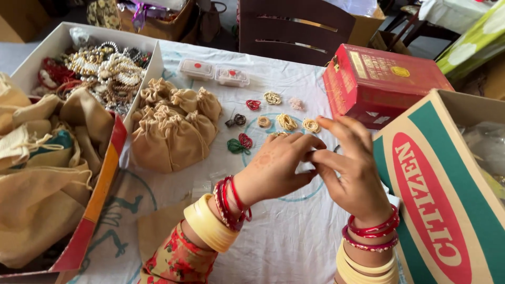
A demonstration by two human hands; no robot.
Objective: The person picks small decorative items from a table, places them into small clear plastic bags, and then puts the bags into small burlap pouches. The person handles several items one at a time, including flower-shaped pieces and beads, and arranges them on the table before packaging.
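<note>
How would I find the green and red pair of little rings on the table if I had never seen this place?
Start at the heap of tan drawstring pouches on the white tablecloth. Just to their right, ahead of the left hand, lies the green and red ring pair. It is the only green piece; most neighbouring bundles are gold, red or dark.

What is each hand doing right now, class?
Left hand: fingers curled, meeting the right hand's fingertips; anything pinched cannot be told.
Right hand: fingers partly spread, palm empty.

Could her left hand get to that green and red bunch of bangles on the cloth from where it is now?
Probably yes. The left hand sits just right of the green and red bangles, with only bare tablecloth between them. Its fingers meet the right hand, so they may be busy.
</note>
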